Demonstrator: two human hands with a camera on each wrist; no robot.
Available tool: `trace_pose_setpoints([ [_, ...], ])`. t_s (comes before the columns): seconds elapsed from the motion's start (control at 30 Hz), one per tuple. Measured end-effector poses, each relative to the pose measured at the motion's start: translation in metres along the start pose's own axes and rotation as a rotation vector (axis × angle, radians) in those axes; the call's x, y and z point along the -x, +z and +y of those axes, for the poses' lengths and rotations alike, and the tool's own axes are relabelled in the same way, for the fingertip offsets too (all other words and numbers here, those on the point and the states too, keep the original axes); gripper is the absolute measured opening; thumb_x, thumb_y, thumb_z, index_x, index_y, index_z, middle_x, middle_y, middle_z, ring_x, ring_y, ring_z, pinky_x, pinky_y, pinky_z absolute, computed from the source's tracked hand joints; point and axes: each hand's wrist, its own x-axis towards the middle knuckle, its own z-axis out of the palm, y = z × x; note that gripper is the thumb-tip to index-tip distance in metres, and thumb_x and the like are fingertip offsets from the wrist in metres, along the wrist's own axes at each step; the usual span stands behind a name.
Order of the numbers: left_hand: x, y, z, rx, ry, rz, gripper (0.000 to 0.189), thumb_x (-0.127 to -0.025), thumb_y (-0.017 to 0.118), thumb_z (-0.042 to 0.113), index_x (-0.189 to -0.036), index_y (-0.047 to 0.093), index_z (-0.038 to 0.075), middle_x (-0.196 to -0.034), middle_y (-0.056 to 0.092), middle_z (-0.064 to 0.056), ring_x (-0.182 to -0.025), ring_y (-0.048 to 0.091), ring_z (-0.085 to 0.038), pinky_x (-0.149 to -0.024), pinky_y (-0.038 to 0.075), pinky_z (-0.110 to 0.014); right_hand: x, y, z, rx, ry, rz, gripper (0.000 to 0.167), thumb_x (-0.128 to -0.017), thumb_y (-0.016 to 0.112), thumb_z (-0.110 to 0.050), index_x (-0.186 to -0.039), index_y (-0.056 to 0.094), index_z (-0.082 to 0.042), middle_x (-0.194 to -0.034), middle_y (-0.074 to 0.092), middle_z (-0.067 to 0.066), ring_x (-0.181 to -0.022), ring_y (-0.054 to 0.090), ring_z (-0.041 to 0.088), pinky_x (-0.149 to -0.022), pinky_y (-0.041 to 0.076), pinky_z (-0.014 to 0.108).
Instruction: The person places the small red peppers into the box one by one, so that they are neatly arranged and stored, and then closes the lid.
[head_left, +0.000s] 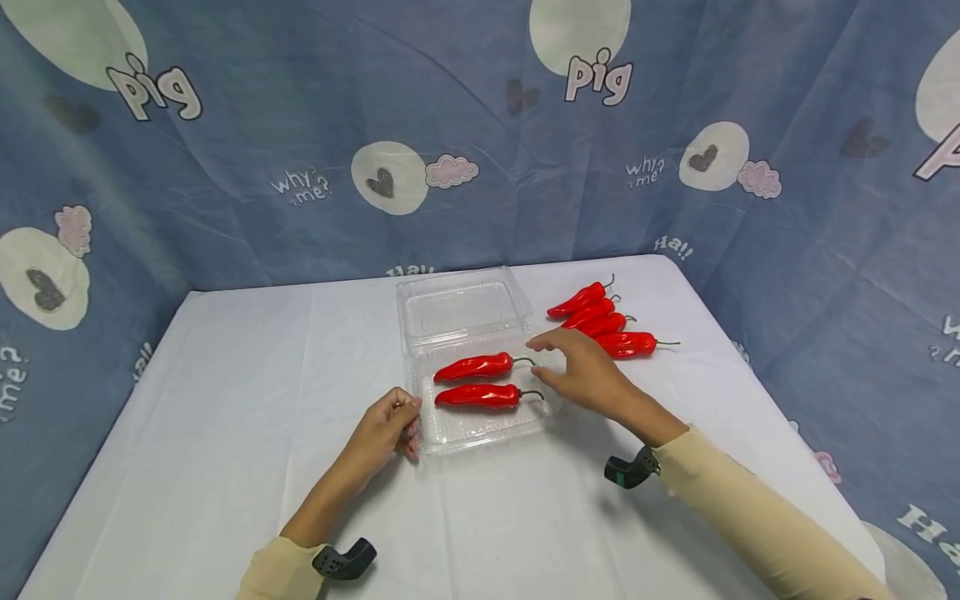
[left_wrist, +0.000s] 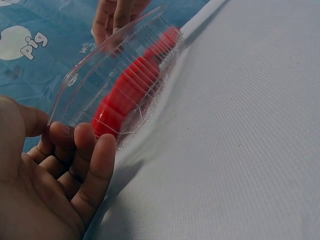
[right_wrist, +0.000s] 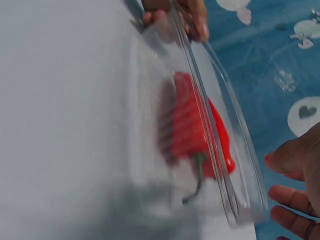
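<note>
Tan right sleeve [head_left: 757, 517]: nearest the head view, above the white surface [head_left: 180, 483], on your side of the fingers of your right hand [head_left: 588, 375].
Left hand [head_left: 390, 423]: your fingers pinch the left rim of the clear box [head_left: 450, 437], thumb opposed to the others.
Clear box: base between your two sets of fingers, its lid [head_left: 465, 307] laid open beyond them.
Boxed peppers: farther pepper [head_left: 472, 367] and nearer pepper [head_left: 478, 396], side by side, tips toward your left fingers, stems toward your right.
Right hand: your fingers are parted and hold nothing, near the farther pepper's stem; whether they touch the box cannot be told.
Loose peppers [head_left: 592, 313]: four, bunched on the surface, beyond and to the right of your right fingers.
Step in hand: judged to be filling the box, two peppers inside and four out.
Next move: probably calls for your right fingers to reach right, close round a loose pepper and lay it beside the pair, while your left fingers steady the rim.
</note>
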Motion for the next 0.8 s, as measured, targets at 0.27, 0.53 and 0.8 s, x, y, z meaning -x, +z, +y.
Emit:
trace_pose_setpoints([
  [0.27, -0.001, 0.000, 0.000, 0.009, 0.001, -0.005, 0.027, -0.107, 0.052, 0.024, -0.096, 0.044, 0.001, -0.075, 0.049, -0.006, -0.060, 0.056, -0.016, -0.054, 0.057, -0.033, 0.003, -0.020, 0.027, -0.002, 0.006, 0.040, 0.043, -0.088, 0.078, -0.017, -0.129, 0.065, -0.014, -0.127, 0.064, 0.004, -0.116, 0.058, 0.028, -0.100, 0.051, 0.048],
  [0.53, -0.001, 0.000, 0.000, 0.007, -0.003, -0.006, 0.028, -0.107, 0.053, 0.025, -0.096, 0.044, 0.001, -0.075, 0.048, -0.006, -0.060, 0.056, -0.016, -0.055, 0.057, -0.034, 0.005, -0.033, 0.052, -0.011, -0.079, 0.076, 0.038, -0.087, 0.078, -0.010, -0.124, 0.068, -0.008, -0.121, 0.068, 0.010, -0.117, 0.059, 0.029, -0.103, 0.046, 0.051],
  [0.8, -0.001, -0.001, 0.000, 0.008, -0.002, -0.013, 0.028, -0.107, 0.053, 0.026, -0.097, 0.044, 0.001, -0.076, 0.048, -0.007, -0.061, 0.056, -0.016, -0.056, 0.057, -0.033, 0.007, -0.039, 0.075, 0.043, -0.005, 0.093, 0.042, -0.086, 0.079, -0.011, -0.126, 0.066, -0.006, -0.123, 0.066, 0.012, -0.119, 0.057, 0.035, -0.105, 0.044, 0.056],
])
